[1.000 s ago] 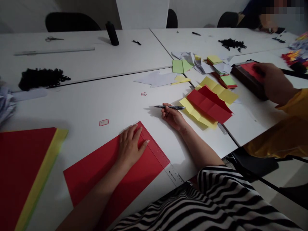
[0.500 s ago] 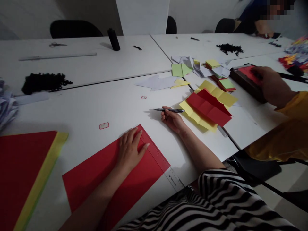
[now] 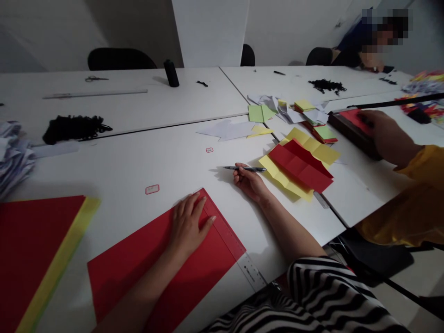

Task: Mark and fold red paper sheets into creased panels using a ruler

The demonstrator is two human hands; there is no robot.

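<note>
The fingers of my left hand point(image 3: 187, 226) are laid flat and slightly fanned, the thumb spread away from them, with the fingertips on the far end of a transparent ruler point(image 3: 253, 273). The fingers of my right hand point(image 3: 249, 182) are curled, pinching a pen point(image 3: 257, 169) against the thumb, its tip aimed to my left.

The ruler lies to the left of and nearer my body than the pen tip; my left hand touches it, while the right is apart from it. Its long axis runs slantwise, from under my left fingertips back toward my right side, along one edge of a red sheet point(image 3: 138, 268). The ruler's near end juts past the sheet onto the white table point(image 3: 173, 157).

Just beyond my right hand, creased red paper point(image 3: 301, 162) lies over creased yellow paper point(image 3: 277, 171). To my left is a stack of coloured sheets point(image 3: 34, 240), red on top with yellow showing along the side. Two small red-bordered labels, one nearer point(image 3: 152, 189) and one farther point(image 3: 209, 150), sit ahead of me. Farther right, a co-worker's hand point(image 3: 391, 138) rests on red paper atop a dark block point(image 3: 357, 138).
</note>
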